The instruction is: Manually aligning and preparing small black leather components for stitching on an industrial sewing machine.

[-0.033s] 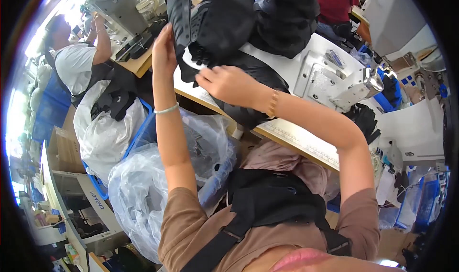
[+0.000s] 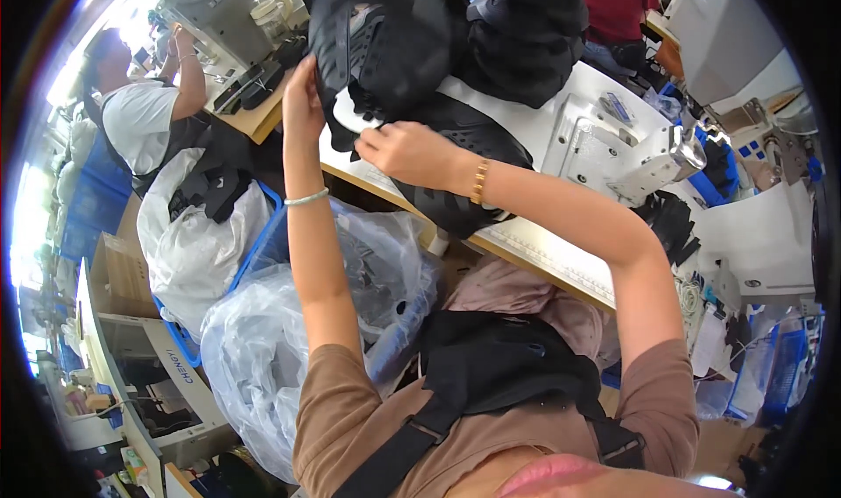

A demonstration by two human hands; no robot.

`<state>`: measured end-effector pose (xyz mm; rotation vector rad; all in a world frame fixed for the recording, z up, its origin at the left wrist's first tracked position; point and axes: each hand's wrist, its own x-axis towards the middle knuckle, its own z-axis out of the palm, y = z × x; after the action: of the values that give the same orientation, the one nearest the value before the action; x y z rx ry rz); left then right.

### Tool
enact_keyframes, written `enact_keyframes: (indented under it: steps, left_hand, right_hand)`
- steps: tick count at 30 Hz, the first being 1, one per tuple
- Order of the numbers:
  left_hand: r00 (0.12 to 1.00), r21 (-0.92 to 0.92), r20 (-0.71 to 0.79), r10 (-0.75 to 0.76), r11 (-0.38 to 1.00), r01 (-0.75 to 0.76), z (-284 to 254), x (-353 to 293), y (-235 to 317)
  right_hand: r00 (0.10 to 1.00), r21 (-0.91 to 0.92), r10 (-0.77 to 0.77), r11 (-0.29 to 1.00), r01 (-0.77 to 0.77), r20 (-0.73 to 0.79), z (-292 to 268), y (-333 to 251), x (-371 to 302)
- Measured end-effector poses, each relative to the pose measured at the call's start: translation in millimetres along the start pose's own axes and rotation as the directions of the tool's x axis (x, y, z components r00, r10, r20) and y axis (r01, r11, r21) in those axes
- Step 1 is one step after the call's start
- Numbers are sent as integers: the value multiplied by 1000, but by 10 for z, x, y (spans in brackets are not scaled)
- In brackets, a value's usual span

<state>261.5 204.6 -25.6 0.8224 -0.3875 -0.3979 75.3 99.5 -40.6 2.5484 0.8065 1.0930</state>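
A black perforated piece [image 2: 381,51], perhaps a shoe upper, is held up over the table edge with part of the stack behind it blurred. My left hand [image 2: 302,99] grips its left edge, the fingertips partly hidden behind it. At its lower edge, beside a white patch, the curled fingers of my right hand [image 2: 412,155] pinch the black material. Under my right wrist, a second black perforated piece [image 2: 473,134] lies over the table's front edge. More black pieces [image 2: 526,38] are heaped just behind, to the right.
The white table [image 2: 561,266] has a sewing machine [image 2: 631,161] on its right. A clear plastic bag [image 2: 254,340] and a blue crate [image 2: 267,222] with a white sack [image 2: 197,244] stand at lower left. One person [image 2: 144,108] works at far left; another in red [image 2: 618,7] is behind.
The held black piece has shifted slightly, and both hands have moved a little with it. Their grips look the same.
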Motion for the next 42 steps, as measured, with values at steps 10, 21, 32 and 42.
enact_keyframes:
  steps: [10, 21, 32, 42]
  left_hand:
    - [985, 331, -106, -133, 930, 162, -781, 397, -521]
    - [995, 107, 50, -83, 991, 77, -787, 924, -518]
    - [989, 67, 99, 107, 991, -113, -491, 1109, -663]
    - [827, 977, 208, 523, -76, -197, -96, 1199, -710]
  right_hand:
    - [931, -131, 136, 987, -96, 338, 763, -383, -66]
    - [868, -196, 337, 939, -282, 366, 962, -140, -25]
    - [809, -126, 457, 887, -443, 370, 1067, -105, -77]
    - [887, 144, 319, 913, -382, 333, 480, 249, -38]
